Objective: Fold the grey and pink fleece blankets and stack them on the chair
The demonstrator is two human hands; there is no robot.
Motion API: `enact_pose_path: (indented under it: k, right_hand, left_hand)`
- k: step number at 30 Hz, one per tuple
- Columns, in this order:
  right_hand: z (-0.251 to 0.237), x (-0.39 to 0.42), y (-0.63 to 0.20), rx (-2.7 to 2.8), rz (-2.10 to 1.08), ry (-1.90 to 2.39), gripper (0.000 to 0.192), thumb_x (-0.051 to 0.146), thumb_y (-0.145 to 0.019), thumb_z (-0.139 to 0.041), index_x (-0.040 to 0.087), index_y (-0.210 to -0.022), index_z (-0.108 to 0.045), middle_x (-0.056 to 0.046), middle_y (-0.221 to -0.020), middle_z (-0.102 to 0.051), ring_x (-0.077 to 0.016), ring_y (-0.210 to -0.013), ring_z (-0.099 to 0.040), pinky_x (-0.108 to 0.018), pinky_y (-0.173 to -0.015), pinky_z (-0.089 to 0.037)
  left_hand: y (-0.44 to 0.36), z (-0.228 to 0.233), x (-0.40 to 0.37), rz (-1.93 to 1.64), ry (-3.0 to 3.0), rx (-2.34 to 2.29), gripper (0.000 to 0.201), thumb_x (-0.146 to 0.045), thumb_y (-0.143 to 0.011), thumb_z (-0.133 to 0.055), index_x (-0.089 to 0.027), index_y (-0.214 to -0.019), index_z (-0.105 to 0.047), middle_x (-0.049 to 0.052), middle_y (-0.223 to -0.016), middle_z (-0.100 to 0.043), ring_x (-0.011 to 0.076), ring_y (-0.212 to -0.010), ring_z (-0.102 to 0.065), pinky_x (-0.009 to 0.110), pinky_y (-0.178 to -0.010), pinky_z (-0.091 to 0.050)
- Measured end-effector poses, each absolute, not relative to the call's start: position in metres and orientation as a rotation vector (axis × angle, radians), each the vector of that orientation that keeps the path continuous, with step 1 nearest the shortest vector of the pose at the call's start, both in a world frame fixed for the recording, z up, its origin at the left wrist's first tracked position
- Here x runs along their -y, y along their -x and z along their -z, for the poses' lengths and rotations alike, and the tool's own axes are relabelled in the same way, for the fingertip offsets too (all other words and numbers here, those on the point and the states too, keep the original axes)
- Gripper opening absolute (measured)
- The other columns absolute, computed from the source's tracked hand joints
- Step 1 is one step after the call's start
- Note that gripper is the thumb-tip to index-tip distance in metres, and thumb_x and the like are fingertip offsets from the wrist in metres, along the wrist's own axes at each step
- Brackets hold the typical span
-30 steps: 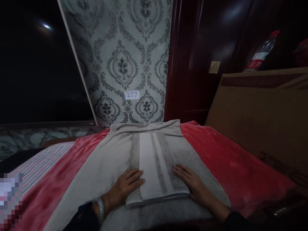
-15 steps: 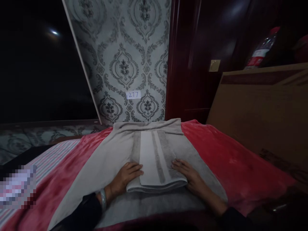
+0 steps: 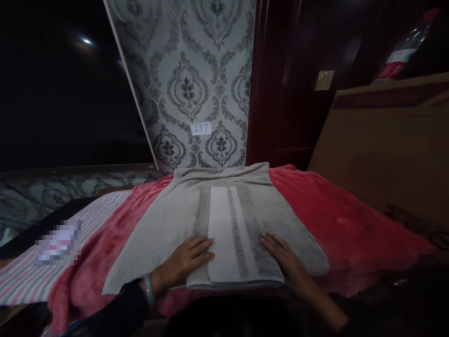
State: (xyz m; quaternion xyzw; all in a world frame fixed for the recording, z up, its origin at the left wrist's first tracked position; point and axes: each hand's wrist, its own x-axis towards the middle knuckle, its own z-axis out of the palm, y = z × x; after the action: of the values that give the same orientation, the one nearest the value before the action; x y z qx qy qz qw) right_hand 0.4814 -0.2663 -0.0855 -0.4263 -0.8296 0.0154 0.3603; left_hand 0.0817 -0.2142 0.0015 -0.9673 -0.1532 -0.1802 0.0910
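A folded grey towel with a white and dark grey striped band lies on top of a larger spread grey towel, over a red fleece blanket. My left hand rests flat on the folded towel's left near corner, fingers pointing right. At the right near corner my right hand lies flat along the towel's edge. Both hands press on the cloth with fingers extended; neither grips it. A pale bangle sits on my left wrist.
Patterned grey wallpaper with a small "277" label stands behind. A dark red wooden door is at the right, then a brown headboard with a plastic bottle on top. Striped sheet shows at the left.
The view has shifted so the bed's near edge shows. My hands stay flat on the folded towel's near corners, which look smoothed flatter than before.
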Motion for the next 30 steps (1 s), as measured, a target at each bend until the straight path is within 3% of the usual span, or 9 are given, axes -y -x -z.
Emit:
enact_pose_path:
  k: [6,15,23,26,30]
  right_hand:
    - [0.079,0.257,-0.477,2.145,-0.129,1.199,0.073,0.014,-0.090,-0.047,0.026,-0.160,-0.032,-0.010,-0.162,-0.037,-0.0283,-0.150,-0.031,-0.055,-0.118,-0.037]
    - [0.092,0.237,-0.473,2.017,-0.204,1.293,0.053,0.022,-0.104,-0.025,0.032,-0.150,-0.050,-0.004,-0.157,-0.047,-0.0203,-0.149,-0.034,-0.046,-0.120,-0.037]
    - [0.094,0.231,-0.477,1.991,-0.315,1.251,0.047,0.033,-0.107,-0.028,0.036,-0.136,-0.065,-0.006,-0.150,-0.053,-0.0224,-0.144,-0.043,-0.043,-0.115,-0.045]
    - [0.092,0.236,-0.476,2.013,-0.355,1.210,0.048,0.032,-0.107,-0.027,0.034,-0.141,-0.061,-0.007,-0.155,-0.048,-0.0216,-0.144,-0.044,-0.042,-0.116,-0.044]
    - [0.097,0.239,-0.472,2.038,-0.312,1.249,0.051,0.026,-0.105,-0.030,0.033,-0.153,-0.045,-0.006,-0.158,-0.045,-0.0214,-0.149,-0.034,-0.045,-0.119,-0.039]
  left_hand:
    - [-0.077,-0.007,0.192,0.466,2.809,0.422,0.061,-0.005,-0.088,-0.047,-0.023,-0.146,-0.050,0.013,-0.153,-0.051,0.0295,-0.144,-0.042,0.050,-0.111,-0.044]
    - [-0.084,-0.001,0.158,0.465,2.838,0.331,0.057,-0.008,-0.091,-0.043,-0.022,-0.145,-0.052,0.012,-0.151,-0.054,0.0294,-0.143,-0.044,0.051,-0.114,-0.043]
    - [-0.082,0.000,0.153,0.669,2.891,0.291,0.050,-0.017,-0.097,-0.044,-0.025,-0.146,-0.052,0.011,-0.144,-0.060,0.0254,-0.138,-0.051,0.047,-0.112,-0.047]
    - [-0.078,-0.002,0.157,0.652,2.916,0.327,0.054,-0.014,-0.096,-0.044,-0.027,-0.148,-0.050,0.010,-0.145,-0.060,0.0251,-0.139,-0.051,0.046,-0.113,-0.046]
    - [-0.076,0.001,0.159,0.624,2.898,0.355,0.068,-0.001,-0.090,-0.040,-0.029,-0.151,-0.046,0.010,-0.149,-0.056,0.0249,-0.139,-0.050,0.046,-0.113,-0.047]
